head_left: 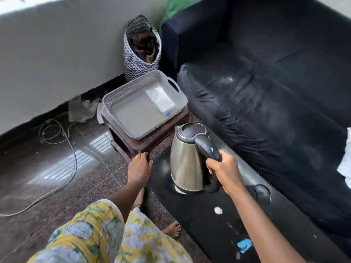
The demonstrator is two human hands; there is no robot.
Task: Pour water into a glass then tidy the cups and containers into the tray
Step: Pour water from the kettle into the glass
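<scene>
A steel electric kettle [185, 164] with a black lid and handle stands upright on the black low table [209, 221]. My right hand [222, 168] is closed around the lower part of its handle. My left hand [139, 166] rests flat on the table's near left corner, fingers apart, holding nothing. A grey perforated tray [114, 97] sits on a dark brown plastic stool [144, 145] beyond the table. Inside the tray lies a clear plastic packet [160, 98]. No glass or cup is in view.
A black sofa [275, 92] runs along the right. A zigzag-patterned bag [141, 52] stands against the wall behind the tray. A white cable [57, 141] trails over the glossy floor at left. A blue scrap [244, 244] and a black round cap [262, 192] lie on the table.
</scene>
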